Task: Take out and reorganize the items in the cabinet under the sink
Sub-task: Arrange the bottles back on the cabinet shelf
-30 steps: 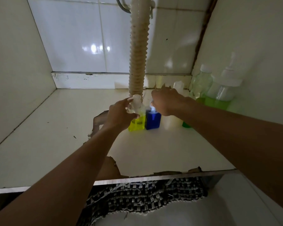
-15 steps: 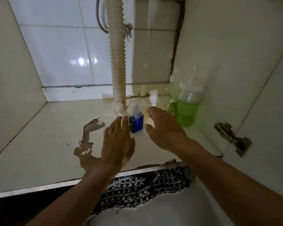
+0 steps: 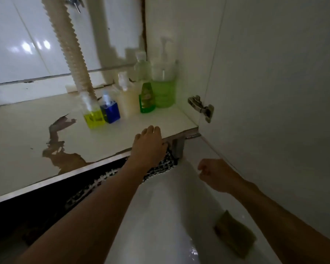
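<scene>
Several bottles stand in a row at the back right of the cabinet floor: a yellow bottle, a blue bottle, a cream bottle, a small green bottle and a tall green pump bottle. A clear bottle stands behind them. My left hand rests flat on the front edge of the cabinet floor and holds nothing. My right hand hangs lower, by the bottom of the open door, with its fingers loosely curled and empty.
A ribbed drain hose comes down just behind the yellow bottle. The floor's coating has peeled in a brown patch. A hinge juts from the right wall. A checked mat and a sponge lie on the tiled floor below.
Both hands let go of the yellow and blue bottles and drew back out of the cabinet. The left now rests on the front edge; the right has dropped beside the door.
</scene>
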Motion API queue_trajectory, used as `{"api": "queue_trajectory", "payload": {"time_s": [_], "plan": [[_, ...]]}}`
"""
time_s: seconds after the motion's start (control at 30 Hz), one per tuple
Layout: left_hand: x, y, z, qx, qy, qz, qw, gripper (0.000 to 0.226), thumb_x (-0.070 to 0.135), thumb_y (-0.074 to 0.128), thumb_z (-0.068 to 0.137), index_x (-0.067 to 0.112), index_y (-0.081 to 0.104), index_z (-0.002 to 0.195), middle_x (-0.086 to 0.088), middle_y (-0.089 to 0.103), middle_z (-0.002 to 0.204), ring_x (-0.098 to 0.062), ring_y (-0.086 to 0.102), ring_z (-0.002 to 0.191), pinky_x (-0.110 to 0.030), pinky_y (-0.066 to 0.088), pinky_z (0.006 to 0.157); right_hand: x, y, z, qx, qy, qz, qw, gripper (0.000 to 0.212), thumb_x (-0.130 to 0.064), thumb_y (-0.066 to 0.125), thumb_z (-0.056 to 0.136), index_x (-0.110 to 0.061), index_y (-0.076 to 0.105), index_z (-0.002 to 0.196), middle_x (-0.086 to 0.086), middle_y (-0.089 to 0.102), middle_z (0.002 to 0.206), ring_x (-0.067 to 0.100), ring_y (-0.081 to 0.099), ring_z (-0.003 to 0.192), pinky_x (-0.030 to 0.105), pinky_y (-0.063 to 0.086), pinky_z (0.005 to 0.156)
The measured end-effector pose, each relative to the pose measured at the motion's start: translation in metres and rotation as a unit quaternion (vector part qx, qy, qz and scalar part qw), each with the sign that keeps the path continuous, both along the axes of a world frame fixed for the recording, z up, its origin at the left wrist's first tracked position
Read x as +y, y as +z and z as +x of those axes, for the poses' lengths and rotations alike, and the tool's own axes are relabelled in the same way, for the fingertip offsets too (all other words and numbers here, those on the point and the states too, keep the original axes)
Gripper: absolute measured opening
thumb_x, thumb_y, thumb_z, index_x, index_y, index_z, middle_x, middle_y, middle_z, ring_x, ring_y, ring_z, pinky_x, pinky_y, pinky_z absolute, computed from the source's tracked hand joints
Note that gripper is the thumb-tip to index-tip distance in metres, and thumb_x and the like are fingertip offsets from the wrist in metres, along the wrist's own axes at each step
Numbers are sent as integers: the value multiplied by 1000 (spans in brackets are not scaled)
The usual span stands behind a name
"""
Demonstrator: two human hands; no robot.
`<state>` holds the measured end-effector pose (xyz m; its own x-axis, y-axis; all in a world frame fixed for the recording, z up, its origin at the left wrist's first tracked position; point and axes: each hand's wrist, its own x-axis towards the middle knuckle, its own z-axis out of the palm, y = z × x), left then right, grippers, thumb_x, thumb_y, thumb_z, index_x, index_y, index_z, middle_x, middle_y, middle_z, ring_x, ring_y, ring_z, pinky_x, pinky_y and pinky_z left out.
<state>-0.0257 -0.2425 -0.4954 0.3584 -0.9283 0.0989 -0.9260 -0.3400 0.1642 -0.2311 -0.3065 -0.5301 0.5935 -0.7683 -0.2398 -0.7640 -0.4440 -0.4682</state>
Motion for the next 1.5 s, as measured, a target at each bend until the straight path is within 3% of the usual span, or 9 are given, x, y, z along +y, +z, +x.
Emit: {"api": "queue_trajectory", "payload": {"time_s": [0.1,0.2,0.37,0.6,0.83,1.03,1.17,1.33,1.5], "plan": [[13,-23,-7,-50,-28,11,998,61,38,46,95,5,28,143,-17,31,149,-31,32,136,-44,26,112,12,-34,-41,92,-18,71,993,33,-27,59,89,-19,54,121,6,57,122,17,56,97,31,50,87],[27,-38,1,-89,-40,6,995,70,38,45,96,5,15,149,-17,15,157,-31,17,145,-47,14,117,29,-74,-74,200,2,82,976,60,-36,59,88,-19,34,140,6,37,143,23,41,128,35,38,104],[37,-53,12,-92,-21,8,995,74,39,50,94,6,15,150,-19,16,157,-33,16,145,-49,13,117,49,-114,-103,260,6,67,963,86,-37,61,85,-18,9,151,10,32,145,31,36,132,38,35,108],[38,-66,16,-116,-14,8,993,75,38,55,91,0,23,148,-24,23,154,-38,21,143,-53,16,116,53,-106,-86,278,16,-3,960,74,-49,46,90,-12,16,147,12,42,139,31,42,127,42,30,107],[37,-77,18,-133,-4,-6,991,79,35,62,86,1,26,147,-24,27,152,-38,26,142,-53,17,115,-2,6,2,167,76,44,982,73,-41,67,79,-14,31,137,11,50,131,28,51,115,35,42,87],[33,-95,20,-170,11,-62,983,78,32,64,78,-1,34,141,-24,41,145,-38,41,134,-51,16,114,-49,107,83,60,171,-89,979,74,-38,70,79,-17,31,139,5,50,125,23,51,108,33,48,85],[31,-109,24,-183,20,-97,978,68,30,37,83,1,22,143,-23,39,147,-34,30,138,-49,5,116,-75,103,131,36,230,-177,956,62,-37,61,87,-15,33,138,5,50,130,24,49,115,28,34,88],[20,-131,34,-208,19,-185,960,62,26,42,84,2,32,140,-20,49,140,-31,35,132,-49,17,113,-101,58,159,77,223,-205,950,52,-11,54,86,-16,38,135,9,47,136,27,44,122,33,29,102],[18,-129,30,-172,29,-208,962,60,29,52,80,6,40,135,-18,55,135,-29,40,127,-47,26,107,-86,43,140,-63,149,-174,971,63,6,56,78,-12,41,137,9,35,148,26,37,131,34,30,111]]}}
